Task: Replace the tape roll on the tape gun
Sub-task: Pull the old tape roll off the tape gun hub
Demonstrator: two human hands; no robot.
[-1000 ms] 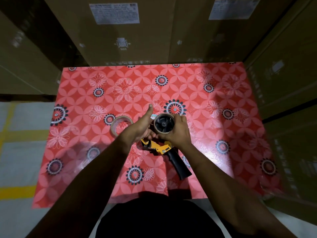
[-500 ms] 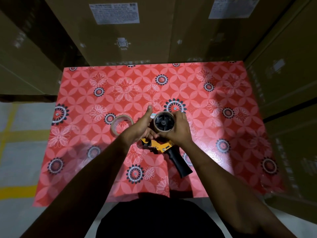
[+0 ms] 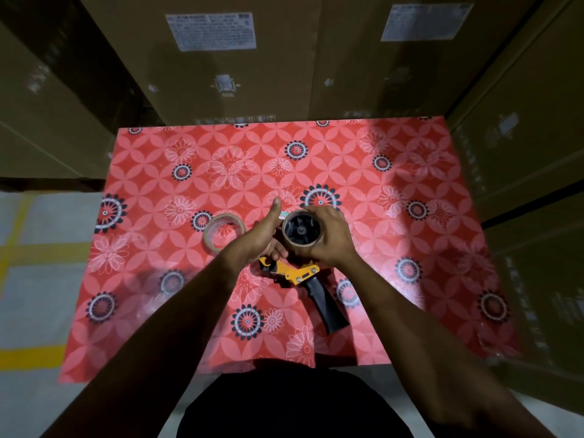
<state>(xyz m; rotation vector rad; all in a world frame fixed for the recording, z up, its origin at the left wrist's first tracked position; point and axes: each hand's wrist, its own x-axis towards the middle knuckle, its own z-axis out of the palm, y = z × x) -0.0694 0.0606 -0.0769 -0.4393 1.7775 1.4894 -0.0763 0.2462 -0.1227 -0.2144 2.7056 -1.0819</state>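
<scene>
Right hand (image 3: 328, 237) clamped round the tape roll (image 3: 301, 230) on the tape gun (image 3: 298, 273), mid-table, left hand (image 3: 264, 240) gripping the frame w/ thumb up — roll could seat crooked if the gun twists.

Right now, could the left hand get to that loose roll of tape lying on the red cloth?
Probably yes. The loose tape roll lies flat just left of the left hand, with only bare cloth between them. But that hand is busy at the tape gun and would have to let go first.
</scene>
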